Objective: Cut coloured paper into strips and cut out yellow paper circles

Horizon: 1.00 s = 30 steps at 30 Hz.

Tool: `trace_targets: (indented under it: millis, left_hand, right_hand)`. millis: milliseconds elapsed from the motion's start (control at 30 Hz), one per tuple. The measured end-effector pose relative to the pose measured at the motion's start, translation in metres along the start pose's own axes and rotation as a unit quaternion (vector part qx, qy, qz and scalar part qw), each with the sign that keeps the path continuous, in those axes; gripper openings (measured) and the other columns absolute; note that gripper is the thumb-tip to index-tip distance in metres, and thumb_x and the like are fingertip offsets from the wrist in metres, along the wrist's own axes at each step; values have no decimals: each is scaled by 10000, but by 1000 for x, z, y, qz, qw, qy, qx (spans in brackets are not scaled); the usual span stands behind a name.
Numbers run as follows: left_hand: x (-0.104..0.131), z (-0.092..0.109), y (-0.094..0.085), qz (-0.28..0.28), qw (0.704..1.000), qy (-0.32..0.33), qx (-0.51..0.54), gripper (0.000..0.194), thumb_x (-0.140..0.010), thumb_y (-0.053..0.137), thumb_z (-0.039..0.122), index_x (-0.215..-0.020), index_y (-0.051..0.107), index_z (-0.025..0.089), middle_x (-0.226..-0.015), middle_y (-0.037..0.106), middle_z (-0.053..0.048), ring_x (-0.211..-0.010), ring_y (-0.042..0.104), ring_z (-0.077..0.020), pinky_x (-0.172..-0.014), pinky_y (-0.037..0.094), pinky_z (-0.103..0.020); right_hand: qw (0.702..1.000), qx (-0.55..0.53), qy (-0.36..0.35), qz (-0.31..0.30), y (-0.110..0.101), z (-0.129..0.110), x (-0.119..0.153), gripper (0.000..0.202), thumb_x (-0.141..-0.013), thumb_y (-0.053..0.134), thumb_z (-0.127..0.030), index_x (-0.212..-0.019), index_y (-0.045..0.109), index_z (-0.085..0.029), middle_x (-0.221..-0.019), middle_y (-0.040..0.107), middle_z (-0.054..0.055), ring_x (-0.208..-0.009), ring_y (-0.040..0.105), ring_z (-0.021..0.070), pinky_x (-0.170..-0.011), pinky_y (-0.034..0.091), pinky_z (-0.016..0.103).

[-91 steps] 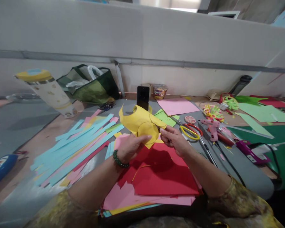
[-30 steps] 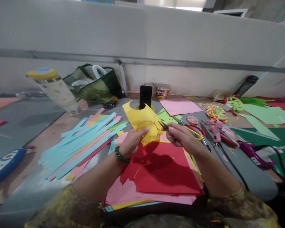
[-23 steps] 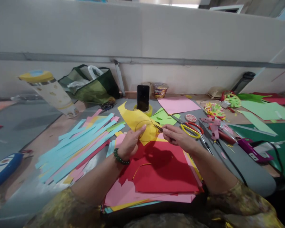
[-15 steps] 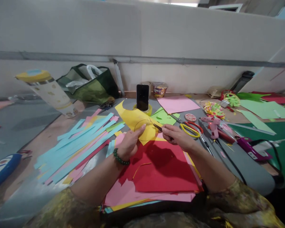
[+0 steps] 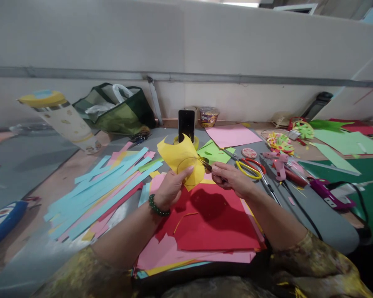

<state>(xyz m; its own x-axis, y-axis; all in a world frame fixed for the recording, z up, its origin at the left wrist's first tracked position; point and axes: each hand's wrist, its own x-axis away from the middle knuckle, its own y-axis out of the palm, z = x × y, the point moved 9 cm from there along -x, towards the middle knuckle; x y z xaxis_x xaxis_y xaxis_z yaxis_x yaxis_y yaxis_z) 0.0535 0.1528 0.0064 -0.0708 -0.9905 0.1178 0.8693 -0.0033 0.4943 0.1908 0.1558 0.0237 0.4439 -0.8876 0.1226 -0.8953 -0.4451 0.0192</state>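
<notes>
My left hand [image 5: 170,187] pinches a sheet of yellow paper [image 5: 178,155] that has a pencil-like circle drawn on it and a ragged, curved upper edge. In my right hand [image 5: 228,176] is a pair of small dark scissors [image 5: 207,164], its handles mostly hidden by my fingers. The blades meet the right edge of the yellow paper, near the drawn line. Below both hands lies a red sheet [image 5: 217,231] on a stack of coloured paper, with a thin yellow offcut [image 5: 182,219] on it.
Blue and pink paper strips [image 5: 112,186] are piled at left, beside a tilted tumbler [image 5: 71,124]. Behind the paper stands a phone [image 5: 186,124]. To the right lie large scissors [image 5: 250,169], a pink glue gun [image 5: 279,163] and a purple power strip [image 5: 331,194].
The yellow paper has turned and shifted slightly right in my left hand. The scissor blades look further apart at its edge. My right hand has barely moved.
</notes>
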Motion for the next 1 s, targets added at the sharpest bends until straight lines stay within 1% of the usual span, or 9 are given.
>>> trace_targets:
  millis: [200, 400, 533, 733, 800, 933, 1000]
  left_hand:
    - [0, 1, -1, 5, 1000, -1, -1, 529, -449, 973, 419, -874, 764, 184, -990, 791, -68, -1038, 701, -296, -904, 550, -365]
    - [-1, 5, -3, 8, 1000, 25, -12, 552, -454, 962, 451, -890, 764, 178, -1010, 789, -74, -1038, 703, -296, -904, 553, -364]
    - [-1, 6, -1, 2, 999, 38, -29, 548, -464, 952, 473, -886, 763, 180, -1011, 789, -72, -1027, 706, -294, -892, 562, -360]
    - [1, 5, 0, -1, 999, 30, -42, 541, -471, 945, 482, -882, 770, 178, -1007, 788, -87, -981, 718, -301, -857, 582, -375]
    - [-1, 10, -3, 10, 998, 40, -37, 545, -465, 950, 471, -884, 768, 174, -1002, 789, -88, -997, 715, -307, -871, 579, -384]
    - [-2, 26, -10, 39, 995, 94, -21, 549, -460, 960, 449, -879, 761, 157, -1007, 787, -87, -1048, 701, -300, -925, 561, -373]
    - [-2, 25, -9, 30, 995, 90, -23, 543, -467, 962, 438, -885, 760, 158, -1004, 787, -88, -1032, 706, -296, -915, 564, -369]
  right_hand:
    - [1000, -11, 8, -18, 2, 2, 0, 439, -735, 696, -588, -835, 580, -176, -537, 348, -99, -425, 200, 53, -400, 66, 224]
    - [1000, -6, 21, -16, 3, 5, 1, 489, -706, 709, -624, -829, 566, -173, -528, 364, -99, -424, 217, 47, -393, 75, 210]
    - [1000, -17, 16, -7, 3, 5, 0, 495, -700, 704, -639, -808, 541, -185, -532, 384, -93, -415, 220, 46, -383, 77, 208]
    - [999, -32, 2, -15, 6, 3, -2, 467, -720, 698, -625, -767, 502, -204, -518, 375, -98, -407, 210, 45, -377, 82, 208]
    - [999, -30, -1, -21, 7, 2, -1, 460, -733, 691, -620, -793, 528, -195, -524, 373, -97, -412, 210, 48, -379, 79, 211]
    - [999, -25, 9, -39, 10, 4, 1, 479, -743, 686, -622, -853, 570, -171, -541, 374, -91, -422, 216, 53, -383, 72, 216]
    - [999, -28, 13, -40, 11, 5, 2, 496, -728, 690, -636, -852, 566, -172, -543, 372, -93, -424, 215, 52, -383, 76, 212]
